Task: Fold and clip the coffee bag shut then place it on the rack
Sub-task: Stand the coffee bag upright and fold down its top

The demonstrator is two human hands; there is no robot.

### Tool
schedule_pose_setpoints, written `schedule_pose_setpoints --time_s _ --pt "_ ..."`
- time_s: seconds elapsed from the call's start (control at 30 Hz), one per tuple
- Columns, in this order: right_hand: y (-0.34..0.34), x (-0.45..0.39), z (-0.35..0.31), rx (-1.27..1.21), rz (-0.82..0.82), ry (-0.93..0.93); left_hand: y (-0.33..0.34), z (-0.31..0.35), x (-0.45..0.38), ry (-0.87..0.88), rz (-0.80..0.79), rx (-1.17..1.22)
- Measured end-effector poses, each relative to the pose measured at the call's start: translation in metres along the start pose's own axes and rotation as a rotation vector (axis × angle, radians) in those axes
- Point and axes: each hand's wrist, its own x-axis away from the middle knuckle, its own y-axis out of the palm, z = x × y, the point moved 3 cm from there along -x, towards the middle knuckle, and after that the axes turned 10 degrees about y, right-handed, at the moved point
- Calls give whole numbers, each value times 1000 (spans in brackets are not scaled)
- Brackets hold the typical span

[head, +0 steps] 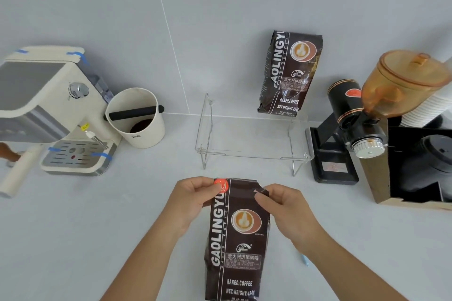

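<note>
Head view, looking down at a pale grey counter [73, 227] against a tiled wall. Standing near the front edge: a dark brown foil coffee bag with white lettering [241, 239], upright, pinched at its top corners from both sides. Left hand [193, 199] closed on the top left corner, thumb over an orange patch there, possibly a clip though too unclear to call. Right hand [281, 205] closed on the top right corner, fingertips nipping a small flap of foil. Top edge looking flattened but not plainly rolled down; fold probably only starting. Clipping unconfirmed, placing not yet done. Behind the bag, well apart: a clear acrylic rack on thin legs [252, 151], a second matching brown coffee bag [291, 73] upright at its back right. To the left, a cream espresso machine [56, 110]; right, a black grinder with amber hopper [367, 115].
</note>
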Motion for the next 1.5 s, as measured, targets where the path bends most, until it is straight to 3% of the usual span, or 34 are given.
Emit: schedule_pose_setpoints --time_s 0.23,0.47,0.87,1.2,1.5 --pt "3 49 -25 49 23 -171 -4 32 39 223 -24 13" --pt "-9 77 -35 128 109 -277 11 51 59 333 -22 19" --pt "-21 86 -26 114 194 -197 27 48 73 318 -31 -56" --pt "-5 84 -45 229 136 -287 16 51 72 355 -24 -261" --pt "-4 85 -49 397 209 -333 16 52 69 386 -76 -334"
